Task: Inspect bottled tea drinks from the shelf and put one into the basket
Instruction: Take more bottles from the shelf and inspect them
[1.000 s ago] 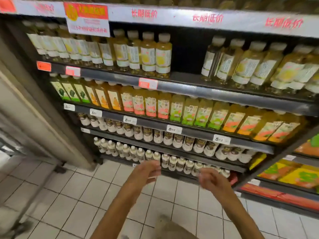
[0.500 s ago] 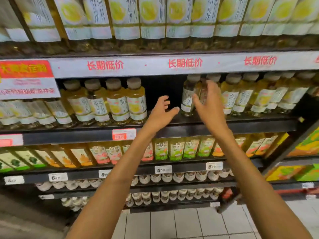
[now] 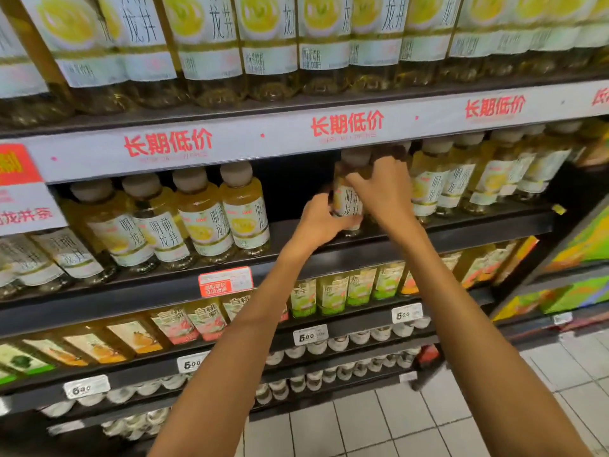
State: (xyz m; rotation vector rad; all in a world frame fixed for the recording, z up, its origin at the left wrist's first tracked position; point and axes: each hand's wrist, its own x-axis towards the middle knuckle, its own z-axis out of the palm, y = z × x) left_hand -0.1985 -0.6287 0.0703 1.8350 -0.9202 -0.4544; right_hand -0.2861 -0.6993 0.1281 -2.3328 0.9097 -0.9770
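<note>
The long white paper strip [image 3: 296, 133] along the shelf edge, running from nine to two o'clock, repeats 长期低价 in red characters. The pale-labelled clear bottle of yellow tea [image 3: 347, 206] near the centre reads 明前龙井 in dark vertical characters, as do its neighbours at nine o'clock. Lower down, small white price tags [image 3: 310, 334] on the black shelf lip at six o'clock read 500.

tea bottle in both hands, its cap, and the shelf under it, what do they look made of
Tea bottle: looks like clear glossy plastic, since yellow liquid shows through; a white printed label wraps it, paper or film.
Cap: matte beige, probably plastic.
Shelf: dark, smooth, thin-edged, likely painted metal, though that is a guess.
</note>
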